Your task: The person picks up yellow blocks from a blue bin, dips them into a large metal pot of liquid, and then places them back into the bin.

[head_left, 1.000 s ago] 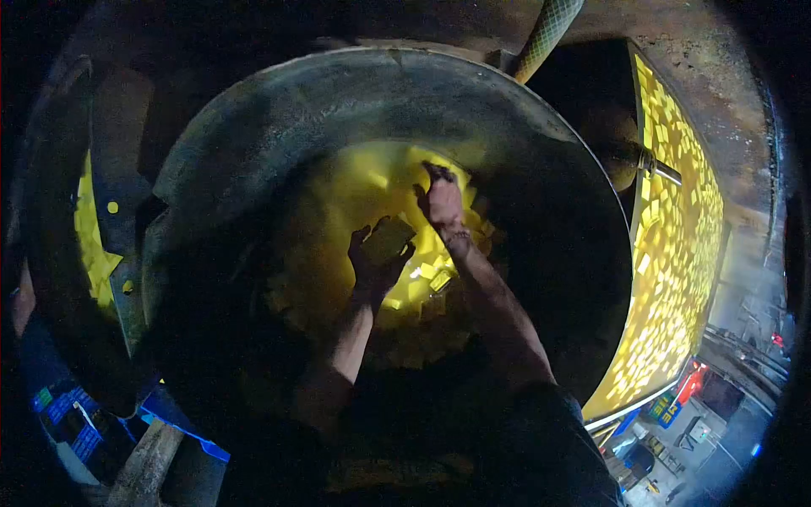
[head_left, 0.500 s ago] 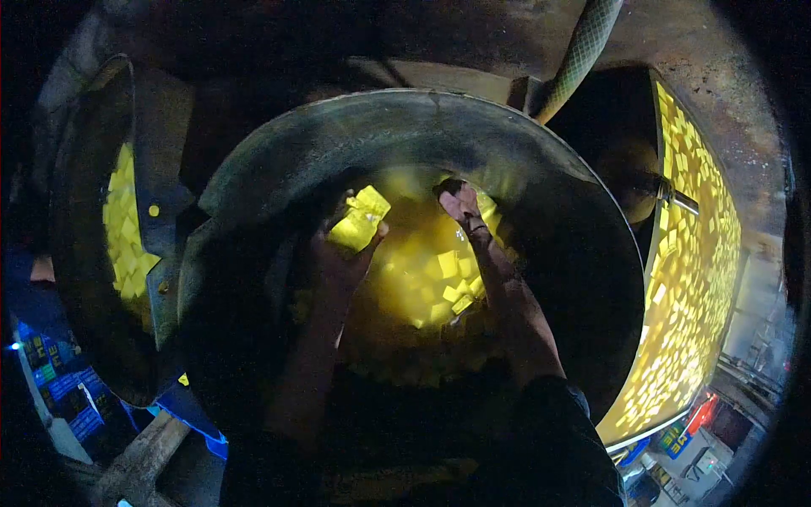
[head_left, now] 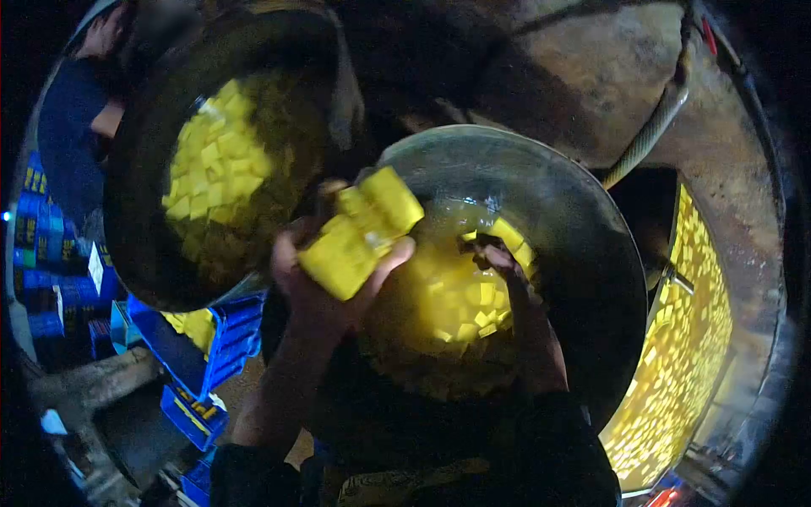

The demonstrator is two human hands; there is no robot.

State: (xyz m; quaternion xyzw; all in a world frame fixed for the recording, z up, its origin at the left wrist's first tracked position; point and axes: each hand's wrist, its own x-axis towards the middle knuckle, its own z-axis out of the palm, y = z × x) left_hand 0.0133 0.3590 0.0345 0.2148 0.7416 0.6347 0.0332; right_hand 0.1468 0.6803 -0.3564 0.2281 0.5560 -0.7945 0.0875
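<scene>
My left hand [head_left: 325,279] is closed around several yellow blocks [head_left: 342,253] that look like tofu, holding them stacked above the left rim of a large dark wok [head_left: 583,211]. The thumb presses on the near side of the stack. Inside the wok, my right hand [head_left: 498,256] reaches down at the far side of the yellowish liquid [head_left: 422,279]. A long yellow block [head_left: 513,238] lies right beside its fingers; these are dark and partly hidden, so I cannot tell whether they grip anything. More yellow blocks [head_left: 481,296] sit in the liquid below that hand.
To the left stands a second wok [head_left: 296,220] with a heap of yellow blocks [head_left: 215,160]. Blue crates [head_left: 232,338] are below it. A person [head_left: 72,127] stands at the far left. On the right are a vat [head_left: 701,338] full of yellow pieces and a hose [head_left: 650,131].
My view has swung left, bringing the second wok and a person into sight. My left hand has lifted its blocks up and toward the left rim. The right hand stays at the wok's far side.
</scene>
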